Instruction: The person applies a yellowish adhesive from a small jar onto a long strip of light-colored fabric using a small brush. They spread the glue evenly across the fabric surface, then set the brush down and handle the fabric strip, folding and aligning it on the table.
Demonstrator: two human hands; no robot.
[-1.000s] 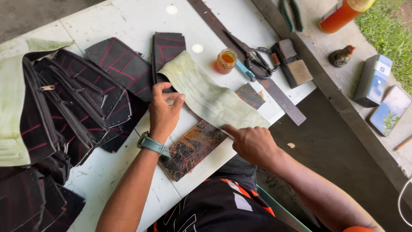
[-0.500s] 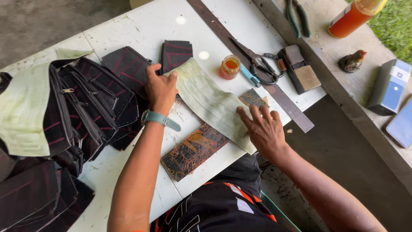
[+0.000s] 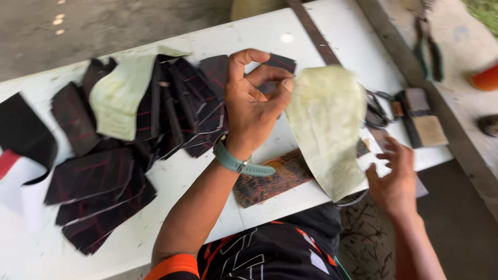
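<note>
Across the white table (image 3: 155,243), dark pieces (image 3: 104,176) lie at 9 o'clock, concrete floor beyond. Left hand (image 3: 254,106) pinches the pale green sheet (image 3: 329,124) at centre, its long axis running 12 to 6. Right hand (image 3: 397,179) hangs spread, empty, at 4.

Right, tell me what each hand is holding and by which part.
The left hand pinches the pale green mesh-textured sheet by its upper left edge, lifting it off the white table. The right hand is open and holds nothing.
</note>
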